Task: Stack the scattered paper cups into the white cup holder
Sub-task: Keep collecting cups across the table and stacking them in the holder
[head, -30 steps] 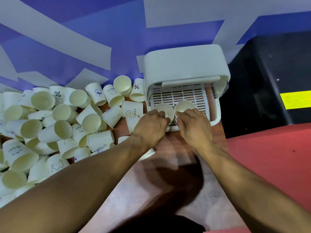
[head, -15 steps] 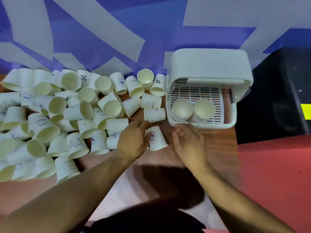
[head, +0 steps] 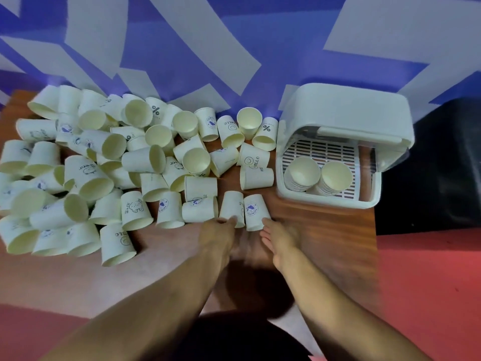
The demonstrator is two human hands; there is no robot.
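Several cream paper cups [head: 145, 162] lie scattered on their sides over the left and middle of the wooden table. The white cup holder [head: 325, 202] stands at the right with its lid raised; inside it are two cup stacks [head: 302, 172] side by side. My left hand [head: 220, 231] reaches to a cup lying on its side [head: 231, 205], fingertips touching its rim. My right hand [head: 279, 235] is next to it, one fingertip at the rim of a whale-print cup [head: 256, 212]. Neither hand visibly holds a cup; both are blurred.
The wooden table [head: 325, 230] ends at the right just past the holder, with a dark box [head: 437, 165] and red floor [head: 429, 282] beyond. A blue and white wall [head: 208, 48] backs the table. Bare wood lies in front of the cups near me.
Both hands left the two stacks in the holder and drew back left and toward me. They now touch the nearest loose cups. The camera view shifted left and wider.
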